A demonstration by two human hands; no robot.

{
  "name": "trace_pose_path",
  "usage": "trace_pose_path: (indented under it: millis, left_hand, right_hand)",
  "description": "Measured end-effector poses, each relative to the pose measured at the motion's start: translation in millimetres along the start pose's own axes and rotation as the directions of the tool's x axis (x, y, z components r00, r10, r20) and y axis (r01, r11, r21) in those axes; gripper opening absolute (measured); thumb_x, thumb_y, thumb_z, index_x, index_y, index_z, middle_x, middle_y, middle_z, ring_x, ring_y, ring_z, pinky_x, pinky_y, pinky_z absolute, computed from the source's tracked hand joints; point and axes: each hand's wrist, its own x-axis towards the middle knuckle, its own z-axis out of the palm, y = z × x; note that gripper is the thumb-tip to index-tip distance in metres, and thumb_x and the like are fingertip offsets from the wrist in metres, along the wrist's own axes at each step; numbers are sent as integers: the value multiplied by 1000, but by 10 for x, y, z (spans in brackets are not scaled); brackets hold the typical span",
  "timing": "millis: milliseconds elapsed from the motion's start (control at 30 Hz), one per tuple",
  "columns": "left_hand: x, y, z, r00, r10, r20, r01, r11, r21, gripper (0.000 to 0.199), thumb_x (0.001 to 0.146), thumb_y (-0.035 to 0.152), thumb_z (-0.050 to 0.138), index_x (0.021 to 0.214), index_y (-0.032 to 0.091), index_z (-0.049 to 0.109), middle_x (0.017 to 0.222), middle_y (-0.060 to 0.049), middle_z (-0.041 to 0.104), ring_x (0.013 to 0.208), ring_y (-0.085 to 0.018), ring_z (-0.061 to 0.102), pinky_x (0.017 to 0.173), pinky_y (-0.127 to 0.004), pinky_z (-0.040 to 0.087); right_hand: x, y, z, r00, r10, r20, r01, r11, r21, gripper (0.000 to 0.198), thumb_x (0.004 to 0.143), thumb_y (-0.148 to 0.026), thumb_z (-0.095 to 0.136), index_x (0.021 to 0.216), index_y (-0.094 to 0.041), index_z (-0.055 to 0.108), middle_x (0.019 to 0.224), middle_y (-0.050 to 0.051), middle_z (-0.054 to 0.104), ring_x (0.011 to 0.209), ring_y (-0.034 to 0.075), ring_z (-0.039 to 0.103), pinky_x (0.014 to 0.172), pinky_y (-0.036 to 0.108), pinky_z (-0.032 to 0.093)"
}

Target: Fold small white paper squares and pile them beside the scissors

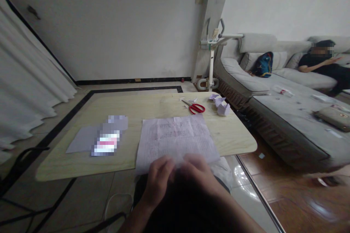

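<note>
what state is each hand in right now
Left hand: at the near edge of the paper sheet, grip unclear.
Right hand: blurred, at the same edge, grip unclear.

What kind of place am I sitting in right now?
Most likely a home's living room: there's a long light-grey upholstered sofa, a long white cloth curtain, and a white metal frame with dark handles, perhaps exercise equipment.
</note>
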Motion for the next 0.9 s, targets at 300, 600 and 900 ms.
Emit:
trace_pose_path:
  millis: [300,600,900]
  left_hand:
    - [12,47,35,999,-8,34,8,1000,20,30,87,33,47,60,21,45,54,5,44,51,-13,46,49,-23,40]
    - [37,33,31,997,71,-15,-70,995,67,33,90,37,49,63,20,51,58,3,49,57,-14,49,54,-23,41]
    - [22,80,36,998,46,44,-46,999,-1,37,93,36,48,60,20,50,49,5,48,46,-11,50,46,-21,39]
  right_hand:
    - [-10,3,-2,998,-58,8,58,998,1,46,83,-55,62,60,-19,46,57,-4,44,54,11,40,50,22,36]
    - [7,-67,10,992,-110,-54,106,992,-68,34,84,-43,64,62,-18,56,59,-2,53,58,13,50,56,23,43]
    - [14,-57,15,994,-58,-92,49,995,-89,40,86,-48,60,60,-18,51,52,-2,53,50,12,48,49,23,39]
